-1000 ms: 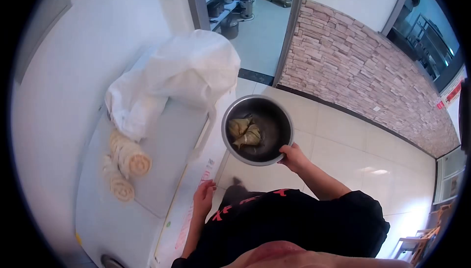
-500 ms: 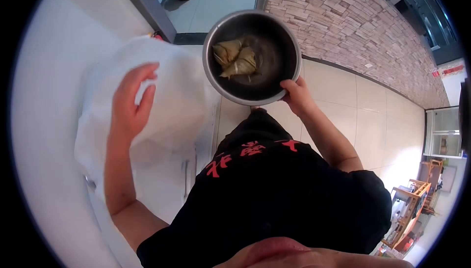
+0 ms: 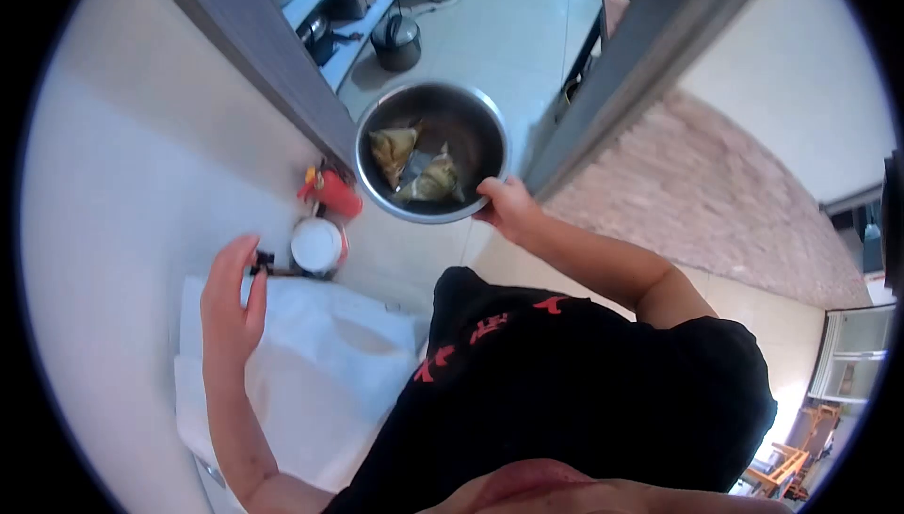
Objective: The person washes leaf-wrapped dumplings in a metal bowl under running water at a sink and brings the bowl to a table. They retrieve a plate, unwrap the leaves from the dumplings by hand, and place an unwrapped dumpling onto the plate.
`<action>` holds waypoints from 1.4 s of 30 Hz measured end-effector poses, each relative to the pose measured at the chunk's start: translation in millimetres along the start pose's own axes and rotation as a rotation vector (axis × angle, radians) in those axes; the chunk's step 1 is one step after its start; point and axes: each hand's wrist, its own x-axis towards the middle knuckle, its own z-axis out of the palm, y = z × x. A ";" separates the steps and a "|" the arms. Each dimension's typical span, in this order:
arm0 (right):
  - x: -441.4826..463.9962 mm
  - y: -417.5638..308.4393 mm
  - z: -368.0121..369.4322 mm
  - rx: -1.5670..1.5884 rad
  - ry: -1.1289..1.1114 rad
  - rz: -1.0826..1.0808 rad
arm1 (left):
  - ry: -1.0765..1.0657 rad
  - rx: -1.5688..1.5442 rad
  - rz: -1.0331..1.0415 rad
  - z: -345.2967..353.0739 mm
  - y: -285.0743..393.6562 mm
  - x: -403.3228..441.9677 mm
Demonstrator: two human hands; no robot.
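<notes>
My right hand [image 3: 509,209] grips the near right rim of a round metal pot [image 3: 499,142], thumb over the edge. Inside it lie two leaf-wrapped zongzi [image 3: 431,181], tied with pale string, one at the left wall and the other near the front. My left hand [image 3: 232,302] is raised at the left with fingers and thumb apart, holding nothing. Below and beside it is a white cloth cover [image 3: 311,354] draped over a piece of furniture.
A doorway frame [image 3: 250,62] opens ahead onto a tiled room with shelves [image 3: 344,29] of cookware and a dark pot [image 3: 396,43] on the floor. By the left jamb stand a red fire extinguisher [image 3: 334,192] and a white-lidded container [image 3: 317,245]. A stone-patterned wall [image 3: 706,203] runs right.
I have moved forward to the doorway, and more of the room beyond shows. The pot has shifted left in view and the zongzi inside lie farther apart. My left hand stays raised and sits lower in view.
</notes>
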 end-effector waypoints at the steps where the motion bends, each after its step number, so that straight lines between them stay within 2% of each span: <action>1: 27.4 -0.5 -3.7 0.015 0.000 0.075 | 0.024 0.054 -0.047 4.5 -2.6 3.6; 2: 46.3 0.3 -5.7 0.030 0.006 0.144 | 0.026 0.026 -0.117 5.8 -4.1 4.7; 4: 81.7 2.8 -7.8 0.070 0.026 0.137 | 0.057 -0.038 -0.244 18.0 -12.5 9.0; 8: 148.7 -13.6 5.4 0.251 0.140 0.297 | 0.140 -0.553 -0.376 80.9 -107.2 56.0; 10: 181.4 -33.5 -8.9 0.376 0.223 0.224 | 0.063 -0.840 -0.396 143.1 -118.2 112.2; 12: 230.1 -74.3 -23.9 0.353 0.278 0.131 | -0.094 -0.951 -0.326 241.6 -139.5 199.7; 13: 244.9 -88.4 -38.0 0.317 0.279 0.048 | -0.193 -1.044 -0.326 282.2 -125.9 237.3; 14: 260.0 -101.3 -53.5 0.288 0.286 -0.032 | -0.309 -1.158 -0.418 329.2 -120.8 274.3; 16: 280.4 -152.2 -72.0 0.264 0.343 -0.215 | -0.462 -1.360 -0.510 379.3 -66.4 366.1; 19: 342.1 -214.0 -115.2 0.155 0.315 -0.384 | -0.556 -1.524 -0.426 438.5 -29.2 487.7; 20: 359.2 -236.5 -127.9 0.107 0.302 -0.433 | -0.579 -1.528 -0.379 451.0 -17.5 523.1; 22: 404.1 -282.9 -135.8 0.212 0.349 -0.422 | -0.558 -1.576 -0.255 455.6 -2.4 597.1; 25: 464.2 -357.4 -135.7 0.254 0.266 -0.379 | -0.535 -1.610 -0.377 453.3 10.7 693.1; 34: 680.9 -514.8 -148.2 0.231 0.144 -0.162 | -0.300 -1.624 -0.431 490.4 -19.0 919.9; 37: 749.3 -565.4 -164.4 0.192 0.134 -0.156 | -0.342 -1.696 -0.381 523.5 -32.4 1007.5; 42: 824.8 -676.3 -190.1 0.131 0.261 -0.145 | -0.466 -1.766 -0.482 569.9 -11.2 1163.1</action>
